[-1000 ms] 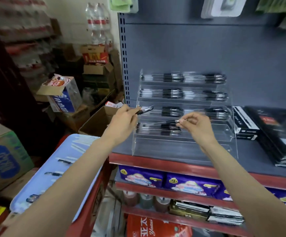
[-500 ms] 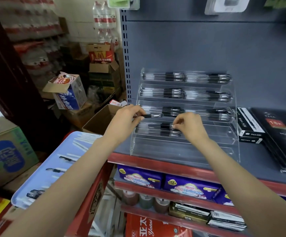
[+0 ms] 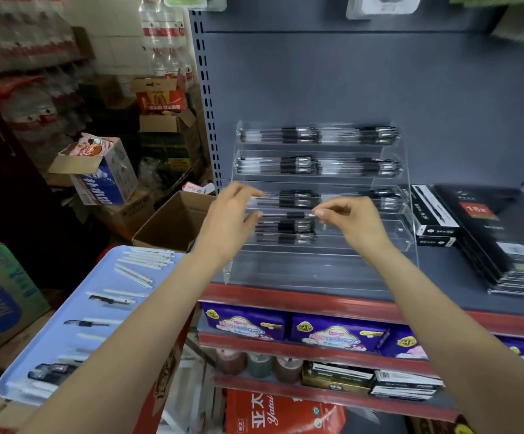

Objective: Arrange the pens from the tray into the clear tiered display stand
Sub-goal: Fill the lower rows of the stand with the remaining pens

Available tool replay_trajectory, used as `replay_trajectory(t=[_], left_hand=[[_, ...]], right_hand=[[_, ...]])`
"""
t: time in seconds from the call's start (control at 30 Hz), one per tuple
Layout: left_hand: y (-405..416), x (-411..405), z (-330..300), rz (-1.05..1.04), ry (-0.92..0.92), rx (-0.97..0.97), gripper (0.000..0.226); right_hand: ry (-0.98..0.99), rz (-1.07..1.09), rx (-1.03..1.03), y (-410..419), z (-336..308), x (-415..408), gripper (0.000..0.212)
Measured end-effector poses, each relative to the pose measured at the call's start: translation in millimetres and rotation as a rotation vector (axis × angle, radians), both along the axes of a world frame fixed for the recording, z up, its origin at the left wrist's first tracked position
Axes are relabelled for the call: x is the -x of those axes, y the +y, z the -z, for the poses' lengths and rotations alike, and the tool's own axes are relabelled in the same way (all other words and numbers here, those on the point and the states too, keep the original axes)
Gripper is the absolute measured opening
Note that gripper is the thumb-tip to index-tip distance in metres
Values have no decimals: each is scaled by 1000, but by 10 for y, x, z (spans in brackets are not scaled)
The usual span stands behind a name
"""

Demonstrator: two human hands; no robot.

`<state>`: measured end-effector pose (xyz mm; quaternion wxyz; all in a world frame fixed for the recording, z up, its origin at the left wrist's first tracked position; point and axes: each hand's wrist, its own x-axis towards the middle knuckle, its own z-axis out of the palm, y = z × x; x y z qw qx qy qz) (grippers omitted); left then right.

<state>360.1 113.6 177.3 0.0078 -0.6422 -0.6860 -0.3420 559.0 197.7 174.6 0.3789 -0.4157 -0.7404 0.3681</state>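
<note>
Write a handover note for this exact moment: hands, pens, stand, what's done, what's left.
Right hand: pinches the right end of one pen, held level in front of the stand's fourth tier from the top.
Left hand: fingers at the pen's left end; firm grip or mere steadying, cannot tell.
Done: top three tiers hold pens on both sides; the fourth tier has a small bundle on its left side.
Left: set this pen on that bundle, then fill the fourth tier's right side and the bottom tier, which holds no pens.
Supply: more pens lie on the blue tray, lower left.
</note>
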Motion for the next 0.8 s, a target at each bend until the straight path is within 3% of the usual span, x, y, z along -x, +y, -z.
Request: replay_trajectory(t=[0.13, 0.27, 0.43, 0.67, 0.8], left_hand=[[-63, 169, 76, -172, -125, 23, 47], [-114, 206, 109, -122, -229, 111, 42], [-126, 226, 125, -143, -278, 76, 39], [-159, 265, 170, -191, -306, 87, 29], [-254, 353, 185, -174, -307, 83, 23]], right_hand=[[-152, 31, -82, -28, 74, -24, 9], [-289, 27, -175, -51, 114, 68, 9], [-398, 16, -214, -38, 128, 149, 8], [-466, 16, -256, -95, 132, 318, 13], [-349, 24, -288, -361, 102, 569, 13]])
